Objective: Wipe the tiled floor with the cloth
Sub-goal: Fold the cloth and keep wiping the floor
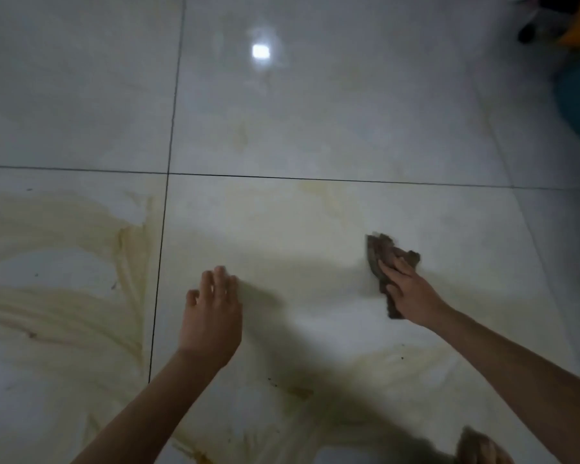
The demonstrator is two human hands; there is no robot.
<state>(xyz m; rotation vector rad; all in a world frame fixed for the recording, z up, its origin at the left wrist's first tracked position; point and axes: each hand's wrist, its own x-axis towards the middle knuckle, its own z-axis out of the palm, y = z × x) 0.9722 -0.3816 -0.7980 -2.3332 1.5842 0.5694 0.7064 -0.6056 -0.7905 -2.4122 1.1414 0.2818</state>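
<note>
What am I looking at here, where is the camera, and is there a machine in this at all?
No machine: these are a person's two bare hands. The single picture comes from a camera worn on the head, looking forward and down. Below lies a glossy tiled floor with dark joints, streaked with yellowish smears, mostly at the left. The right hand presses a brown cloth flat on the tile with straight fingers. The left hand is open and holds nothing. The bright spot above is a reflected light.
</note>
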